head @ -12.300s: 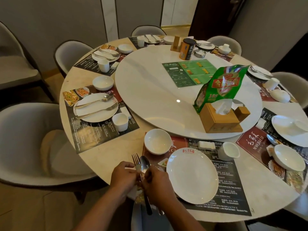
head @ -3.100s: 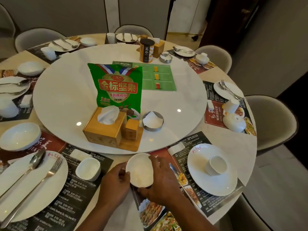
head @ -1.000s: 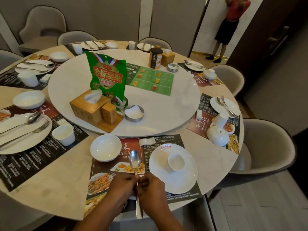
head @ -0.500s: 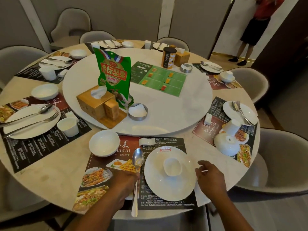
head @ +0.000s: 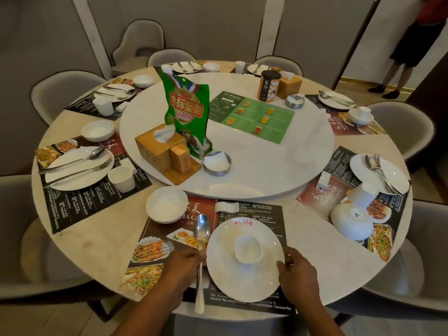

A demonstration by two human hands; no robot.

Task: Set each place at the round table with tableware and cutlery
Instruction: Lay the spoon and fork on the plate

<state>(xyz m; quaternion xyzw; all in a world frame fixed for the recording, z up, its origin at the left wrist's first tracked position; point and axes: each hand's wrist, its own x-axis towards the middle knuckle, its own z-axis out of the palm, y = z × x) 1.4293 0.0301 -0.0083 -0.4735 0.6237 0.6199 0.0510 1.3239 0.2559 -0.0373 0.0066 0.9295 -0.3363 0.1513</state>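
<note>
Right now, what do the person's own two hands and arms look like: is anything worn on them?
Both the left hand and the right hand are bare, with no gloves. No ring, watch or bracelet shows. The forearms are uncovered down to the bottom edge of the picture, so no sleeve is visible.

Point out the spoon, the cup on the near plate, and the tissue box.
spoon [head: 202, 228], head view, on its bowl.
cup [head: 248, 248], head view, on its inside.
tissue box [head: 155, 151], head view, on its front wooden side.

White plate [head: 244, 275] and bowl [head: 166, 204] on a black-and-red placemat [head: 242, 209] (food photos); green snack bag [head: 186, 112].
</note>
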